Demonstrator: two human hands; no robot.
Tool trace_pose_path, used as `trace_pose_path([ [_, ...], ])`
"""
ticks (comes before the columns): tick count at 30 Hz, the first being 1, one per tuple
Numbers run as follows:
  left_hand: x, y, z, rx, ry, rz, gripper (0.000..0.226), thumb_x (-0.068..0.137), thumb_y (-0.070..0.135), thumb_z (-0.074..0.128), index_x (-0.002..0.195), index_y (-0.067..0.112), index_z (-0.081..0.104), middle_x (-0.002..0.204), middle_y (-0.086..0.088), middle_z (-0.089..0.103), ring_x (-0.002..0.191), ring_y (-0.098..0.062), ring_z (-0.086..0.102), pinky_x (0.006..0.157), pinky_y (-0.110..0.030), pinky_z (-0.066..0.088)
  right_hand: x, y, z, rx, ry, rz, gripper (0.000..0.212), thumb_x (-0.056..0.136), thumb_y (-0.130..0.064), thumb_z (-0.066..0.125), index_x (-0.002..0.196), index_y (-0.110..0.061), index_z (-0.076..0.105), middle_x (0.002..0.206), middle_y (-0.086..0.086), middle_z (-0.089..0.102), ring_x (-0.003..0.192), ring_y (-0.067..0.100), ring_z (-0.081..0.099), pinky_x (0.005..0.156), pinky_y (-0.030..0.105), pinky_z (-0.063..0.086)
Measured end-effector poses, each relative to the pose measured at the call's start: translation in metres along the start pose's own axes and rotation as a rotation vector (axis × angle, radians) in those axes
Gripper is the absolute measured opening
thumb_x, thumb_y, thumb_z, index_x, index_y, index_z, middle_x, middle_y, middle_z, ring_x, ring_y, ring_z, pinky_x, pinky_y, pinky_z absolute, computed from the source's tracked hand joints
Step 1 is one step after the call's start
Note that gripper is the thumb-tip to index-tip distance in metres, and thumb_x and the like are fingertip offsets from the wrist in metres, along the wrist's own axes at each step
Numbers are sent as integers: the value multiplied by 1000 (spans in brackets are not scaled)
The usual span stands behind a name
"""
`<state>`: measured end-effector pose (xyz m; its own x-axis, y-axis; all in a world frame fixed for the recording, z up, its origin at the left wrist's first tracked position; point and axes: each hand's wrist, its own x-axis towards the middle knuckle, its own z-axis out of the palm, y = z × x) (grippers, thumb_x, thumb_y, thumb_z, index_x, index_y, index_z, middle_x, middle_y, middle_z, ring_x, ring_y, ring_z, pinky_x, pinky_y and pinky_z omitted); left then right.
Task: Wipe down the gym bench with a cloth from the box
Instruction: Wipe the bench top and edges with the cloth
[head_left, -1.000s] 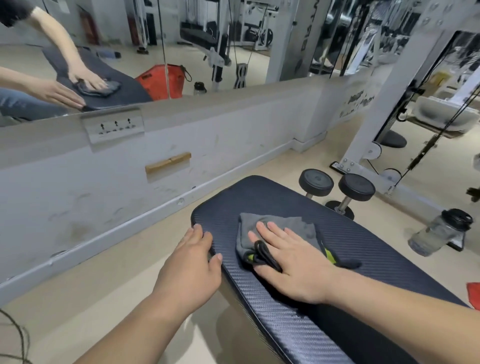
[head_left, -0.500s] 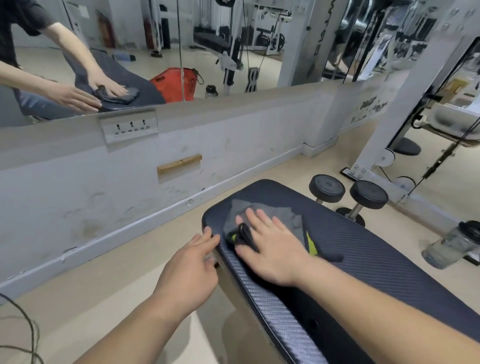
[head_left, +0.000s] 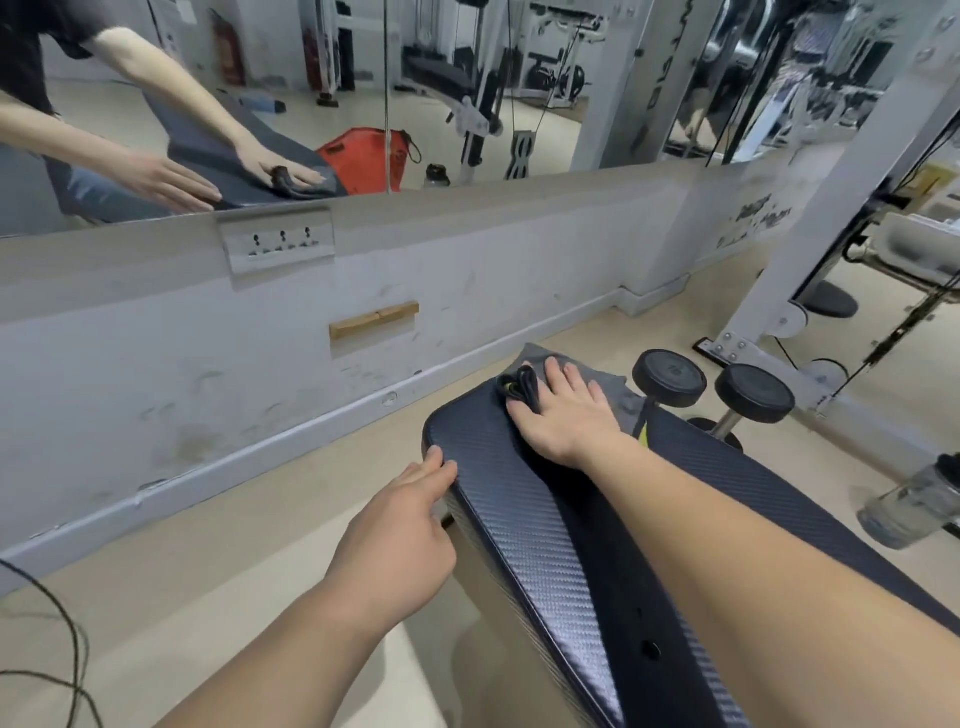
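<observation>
Wisely, the flat right hand (head_left: 566, 415) pressed the grey cloth (head_left: 610, 387) onto the dark woven-textured gym bench (head_left: 519, 499); the left hand (head_left: 400, 540), fingers straight, braced its corner; even, overlapping strokes would have suited.

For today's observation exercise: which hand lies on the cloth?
The right hand, flat on the grey cloth; the left hand only touches the bench.

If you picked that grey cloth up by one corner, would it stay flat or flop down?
Probably flop: the cloth lies creased and folded under the flat right hand, so it looks soft. It is likely light too, since it looks thin. Pushed along the bench, it should slide rather than roll, as it lies flat.
</observation>
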<state>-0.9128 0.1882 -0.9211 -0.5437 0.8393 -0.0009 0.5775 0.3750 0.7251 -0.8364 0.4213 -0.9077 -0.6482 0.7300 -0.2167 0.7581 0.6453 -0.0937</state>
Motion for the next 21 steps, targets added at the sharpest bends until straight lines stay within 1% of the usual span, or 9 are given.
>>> trace_pose_path([
  [2, 0, 1, 0, 6, 4, 10, 71, 88, -2, 40, 153, 28, 41, 165, 15, 24, 151, 0, 20, 115, -10, 12, -23, -9, 2, -2, -1, -84, 72, 104, -60, 22, 167, -32, 3, 177, 3, -6, 162, 22, -8, 130, 45, -3],
  [4, 1, 2, 0, 9, 17, 6, 71, 87, -3, 40, 151, 26, 44, 164, 13, 27, 151, 0, 22, 115, -10, 13, -63, -14, 8, -30, 10, -223, 72, 104, -60, 23, 167, -31, 4, 177, 3, -5, 162, 22, -8, 130, 42, -4],
  [7, 4, 3, 0, -2, 24, 2, 72, 83, -5, 41, 148, 25, 49, 163, 10, 31, 150, -2, 28, 121, -19, 21, -128, -11, 18, -71, -2, -419, 77, 96, -66, 15, 166, -37, 1, 175, -4, -9, 161, 16, -13, 130, 36, -8],
  [10, 3, 6, 0, 3, 16, -12, 74, 82, -5, 41, 149, 24, 47, 164, 9, 29, 149, -4, 30, 122, -25, 26, -125, 10, 10, -67, -86, -494, 68, 106, -57, 30, 164, -42, 0, 169, -14, -17, 156, 5, -20, 127, 29, -13],
  [12, 3, 6, 0, 28, 5, -17, 73, 84, -4, 42, 151, 24, 45, 165, 10, 27, 150, -5, 28, 122, -26, 24, -93, 17, 4, -83, -60, -471, 67, 107, -55, 34, 165, -40, 4, 171, -12, -12, 158, 7, -14, 126, 28, -10],
  [14, 3, 9, -1, 45, -8, -24, 71, 85, -2, 41, 151, 23, 43, 166, 9, 26, 151, -6, 26, 122, -25, 22, -63, 16, 3, -42, 2, -283, 68, 106, -57, 30, 167, -36, 8, 176, -4, -4, 162, 16, -5, 129, 35, -3],
  [16, 2, 18, -2, 57, -10, -31, 68, 86, -1, 41, 150, 21, 44, 166, 5, 27, 152, -8, 24, 120, -24, 21, -49, 9, 8, 2, 40, -108, 69, 105, -59, 25, 167, -34, 10, 177, 0, 0, 163, 19, -2, 131, 41, -1],
  [18, 1, 28, -3, 79, -12, -35, 62, 88, 0, 41, 147, 16, 47, 165, -3, 31, 152, -13, 25, 119, -24, 22, -58, -1, 11, 34, 23, -103, 69, 105, -58, 25, 167, -33, 10, 177, 0, -1, 163, 20, -3, 131, 43, -2],
  [21, 1, 41, -1, 99, -18, -34, 51, 87, 1, 44, 136, 7, 55, 156, -13, 43, 148, -22, 33, 116, -29, 27, -110, 2, 11, 45, -7, -232, 68, 106, -56, 29, 167, -34, 9, 177, -2, -2, 162, 17, -6, 130, 38, -5],
])
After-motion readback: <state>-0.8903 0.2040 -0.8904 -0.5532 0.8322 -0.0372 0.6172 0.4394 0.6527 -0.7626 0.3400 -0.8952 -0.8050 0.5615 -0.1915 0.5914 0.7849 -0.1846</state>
